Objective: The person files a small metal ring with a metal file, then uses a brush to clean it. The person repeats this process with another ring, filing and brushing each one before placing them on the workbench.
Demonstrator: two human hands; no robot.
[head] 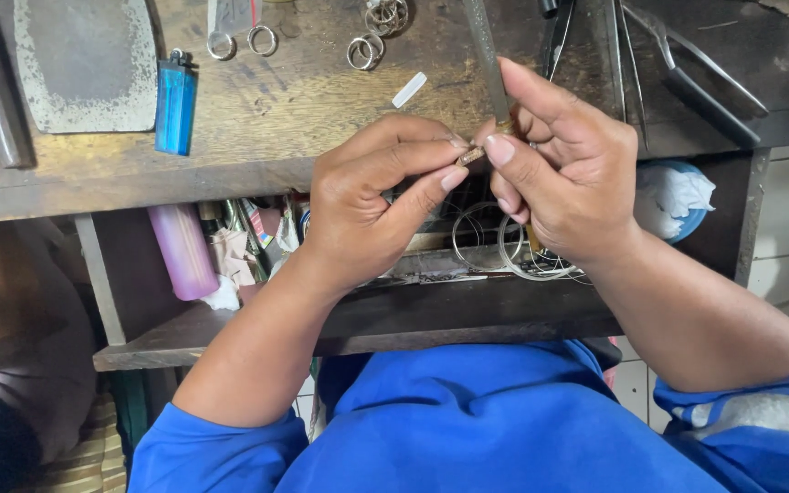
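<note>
Fingertips meet right at the centre: the left hand pinches a tiny metal piece between thumb and forefinger, the other fingers curled in behind. What the piece is exactly is too small to tell; it sits at the bench's front edge, above the open shelf. The right hand closes around a slim metal file, thumb pressed along its lower end, index finger laid over the top. The file's tip touches the small piece, and its shaft runs up and away across the wooden workbench.

Outward now. Under the hands, in the shelf below the bench top, lie several thin wire bangles, looped over one another. To the left in that same shelf stands a pink plastic bottle, tilted, beside a jumble of small packets. To the right, a blue bowl holds white crumpled cloth.

Up on the bench top, a blue lighter lies near the left, next to a worn grey metal slab. Small metal rings are scattered near the top edge, with a short white stick just below them. Pliers and tweezers rest at upper right. Blue sleeves frame the bottom.
</note>
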